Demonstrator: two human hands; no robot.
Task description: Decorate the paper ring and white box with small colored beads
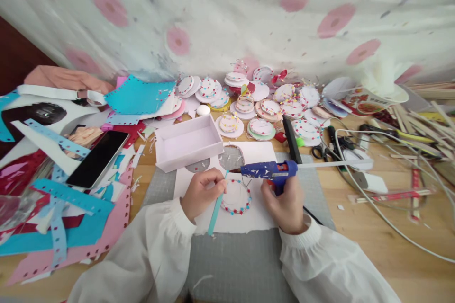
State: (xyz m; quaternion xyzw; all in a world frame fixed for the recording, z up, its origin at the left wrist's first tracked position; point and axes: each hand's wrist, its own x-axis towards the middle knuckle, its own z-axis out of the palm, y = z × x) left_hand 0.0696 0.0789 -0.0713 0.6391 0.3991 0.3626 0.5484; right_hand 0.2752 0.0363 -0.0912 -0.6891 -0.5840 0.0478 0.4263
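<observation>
Centrally, pinching a teal paper strip [214, 215] in the fingers of the left hand [202, 193] and gripping a blue glue gun [265, 169] in those of the right hand [287, 204]. Past these, showing an open white box [192, 157] left of centre, then decorated paper discs [260, 128] higher up.

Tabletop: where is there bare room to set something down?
Mostly bare grey mat between the sleeves, below the white sheet; bare wood between right sleeve and white cable; inside the white box. Crowded: left, coloured paper; back, layered discs.
</observation>
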